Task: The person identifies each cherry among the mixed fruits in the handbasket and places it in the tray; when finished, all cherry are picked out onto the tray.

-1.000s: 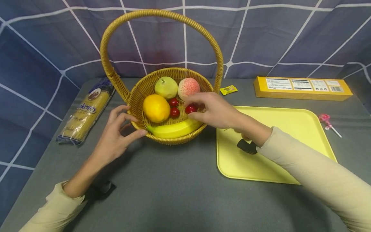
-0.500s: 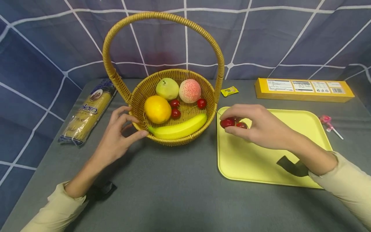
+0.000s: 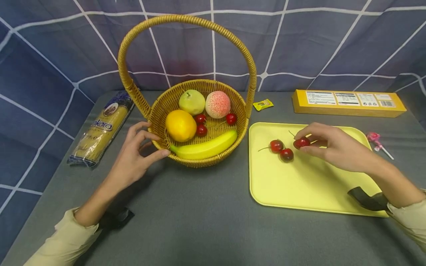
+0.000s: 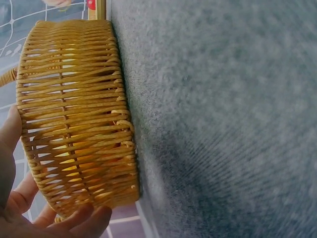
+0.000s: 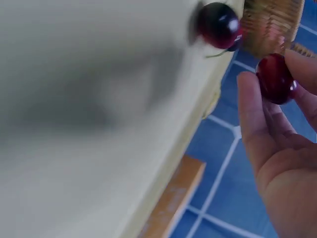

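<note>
My left hand [image 3: 129, 160] holds the left rim of a wicker basket [image 3: 203, 163], its thumb at the front. In the left wrist view, the fingers [image 4: 81, 215] lie against the woven side. Inside the basket are a green pear-like fruit [image 3: 192, 102], a peach [image 3: 217, 104], an orange-yellow round fruit [image 3: 181, 125], a banana [image 3: 206, 147] and three cherries. Above a yellow tray [image 3: 299, 192], my right hand [image 3: 346, 152] pinches a cherry [image 3: 302, 143] between thumb and fingers. Two more cherries [image 3: 286, 154] lie just left of it on the tray.
A pasta packet [image 3: 101, 129] lies left of the basket. Behind the tray are a small yellow wrapped sweet [image 3: 263, 104] and a long yellow box [image 3: 347, 103]. A pink lollipop [image 3: 374, 137] lies right of the tray. The basket's tall handle [image 3: 186, 19] arches upward.
My right hand has moved right, from inside the basket to over the tray. Two cherries now show on the tray and one is pinched. The left hand stays at the rim.
</note>
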`<move>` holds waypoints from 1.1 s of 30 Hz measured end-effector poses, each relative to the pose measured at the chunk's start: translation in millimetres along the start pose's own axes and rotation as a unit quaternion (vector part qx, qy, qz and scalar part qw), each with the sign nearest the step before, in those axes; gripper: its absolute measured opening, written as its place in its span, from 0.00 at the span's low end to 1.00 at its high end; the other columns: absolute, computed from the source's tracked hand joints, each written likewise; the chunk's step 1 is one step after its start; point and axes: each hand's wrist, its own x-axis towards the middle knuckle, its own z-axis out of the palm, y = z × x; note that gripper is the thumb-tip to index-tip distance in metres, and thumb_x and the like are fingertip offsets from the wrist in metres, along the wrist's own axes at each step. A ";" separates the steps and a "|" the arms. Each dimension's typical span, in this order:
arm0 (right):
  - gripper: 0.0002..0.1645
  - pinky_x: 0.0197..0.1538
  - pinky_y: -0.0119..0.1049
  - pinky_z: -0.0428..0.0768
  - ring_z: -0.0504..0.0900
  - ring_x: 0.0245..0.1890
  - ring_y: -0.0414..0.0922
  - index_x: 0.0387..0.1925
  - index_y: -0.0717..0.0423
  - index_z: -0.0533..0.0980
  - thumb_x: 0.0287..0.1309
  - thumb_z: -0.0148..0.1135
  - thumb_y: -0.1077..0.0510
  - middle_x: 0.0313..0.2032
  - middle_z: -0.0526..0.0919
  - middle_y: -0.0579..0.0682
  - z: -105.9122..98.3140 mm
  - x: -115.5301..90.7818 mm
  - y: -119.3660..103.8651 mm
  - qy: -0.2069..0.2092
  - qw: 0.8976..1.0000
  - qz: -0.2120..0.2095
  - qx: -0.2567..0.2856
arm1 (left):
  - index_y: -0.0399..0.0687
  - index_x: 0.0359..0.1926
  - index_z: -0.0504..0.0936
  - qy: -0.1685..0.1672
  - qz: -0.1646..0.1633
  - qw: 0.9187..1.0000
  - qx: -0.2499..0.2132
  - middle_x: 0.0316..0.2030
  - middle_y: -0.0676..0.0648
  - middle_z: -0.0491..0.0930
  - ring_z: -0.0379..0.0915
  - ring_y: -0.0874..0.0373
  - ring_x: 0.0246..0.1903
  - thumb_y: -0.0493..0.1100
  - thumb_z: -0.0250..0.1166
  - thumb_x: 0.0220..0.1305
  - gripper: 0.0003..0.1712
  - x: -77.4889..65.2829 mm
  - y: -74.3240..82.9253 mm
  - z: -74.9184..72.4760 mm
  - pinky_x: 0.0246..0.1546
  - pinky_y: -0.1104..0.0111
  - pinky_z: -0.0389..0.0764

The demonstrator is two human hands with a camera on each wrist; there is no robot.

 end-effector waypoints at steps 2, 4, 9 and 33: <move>0.19 0.43 0.20 0.80 0.82 0.41 0.37 0.48 0.58 0.79 0.56 0.65 0.74 0.43 0.82 0.48 1.1 -2.8 8.9 -0.008 1.000 0.016 0.018 | 0.33 0.46 0.76 -0.001 0.001 1.000 0.001 0.68 0.39 0.55 0.53 0.40 0.66 0.35 0.73 0.57 0.19 0.2 0.0 -0.2 0.61 0.41 0.71; 0.18 0.43 0.19 0.80 0.82 0.41 0.36 0.49 0.60 0.79 0.57 0.64 0.74 0.44 0.83 0.51 1.9 -4.8 16.1 -0.013 0.999 0.033 0.024 | 0.34 0.46 0.76 -0.002 0.002 1.000 0.002 0.68 0.39 0.55 0.53 0.40 0.66 0.35 0.73 0.57 0.19 0.0 -0.4 -0.2 0.61 0.41 0.71; 0.17 0.43 0.18 0.79 0.81 0.42 0.35 0.48 0.58 0.80 0.57 0.65 0.72 0.43 0.83 0.48 2.7 -7.5 29.3 -0.012 0.999 0.043 -0.009 | 0.33 0.46 0.76 -0.004 0.005 1.000 0.001 0.68 0.39 0.55 0.53 0.40 0.67 0.34 0.73 0.57 0.19 -0.7 -1.7 0.2 0.60 0.41 0.71; 0.15 0.40 0.16 0.76 0.81 0.39 0.30 0.48 0.59 0.81 0.57 0.68 0.67 0.41 0.86 0.47 -6.9 -7.2 21.8 0.006 0.997 0.069 -0.043 | 0.33 0.46 0.75 -0.003 0.001 1.000 0.003 0.69 0.39 0.54 0.52 0.39 0.67 0.35 0.73 0.58 0.19 -0.7 -0.7 -0.7 0.60 0.40 0.71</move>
